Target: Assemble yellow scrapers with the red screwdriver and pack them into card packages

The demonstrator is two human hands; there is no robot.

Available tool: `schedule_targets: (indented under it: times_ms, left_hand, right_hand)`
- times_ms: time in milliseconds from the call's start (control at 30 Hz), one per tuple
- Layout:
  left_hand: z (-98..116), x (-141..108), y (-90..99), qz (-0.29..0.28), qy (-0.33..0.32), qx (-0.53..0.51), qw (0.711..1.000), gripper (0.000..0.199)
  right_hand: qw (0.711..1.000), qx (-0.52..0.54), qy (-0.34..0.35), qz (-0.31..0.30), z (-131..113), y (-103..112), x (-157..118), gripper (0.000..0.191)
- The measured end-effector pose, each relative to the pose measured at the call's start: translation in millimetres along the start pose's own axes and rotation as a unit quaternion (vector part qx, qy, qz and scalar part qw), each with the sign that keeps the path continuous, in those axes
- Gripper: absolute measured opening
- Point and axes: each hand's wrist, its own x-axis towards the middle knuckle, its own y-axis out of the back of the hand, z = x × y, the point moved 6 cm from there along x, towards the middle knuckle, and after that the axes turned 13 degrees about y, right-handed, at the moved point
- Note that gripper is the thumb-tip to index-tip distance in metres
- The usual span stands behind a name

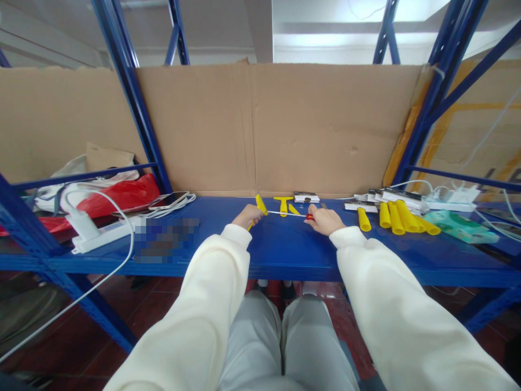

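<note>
My left hand [246, 216] is closed on a yellow plastic piece [261, 205], whose top sticks up beyond the fingers. In my right hand [324, 220] is the red handle [310, 216] of a screwdriver. Its thin metal shaft [286, 214] runs left across to the yellow piece at my left hand. Behind the shaft, on the blue shelf, lie a T-shaped yellow piece [284, 206] and a smaller yellow piece [293, 209]. A small black-and-white box [306, 197] rests near the cardboard. My fingers hide where the tip meets the piece.
Several yellow tubes [396, 217], more boxes [360, 206] and a green packet [462, 226] lie on the right. On the left are a white power strip [108, 234], a phone [169, 200], cables and a red bag [122, 194]. Cardboard [325, 130] stands behind the blue shelf [293, 250].
</note>
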Motion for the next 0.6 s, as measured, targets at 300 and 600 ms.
schedule_targets:
  times_ms: [300, 600]
  left_hand:
    - [1.6, -1.9, 0.1, -0.003, -0.007, 0.01, 1.0, 0.011]
    - [1.4, -3.4, -0.1, -0.007, -0.004, 0.004, 1.0, 0.014]
  right_hand:
    - [0.999, -0.017, 0.019, 0.028, -1.3, 4.2, 0.5, 0.033]
    - [0.998, -0.018, 0.026, 0.049, 0.4, 5.1, -0.6, 0.03]
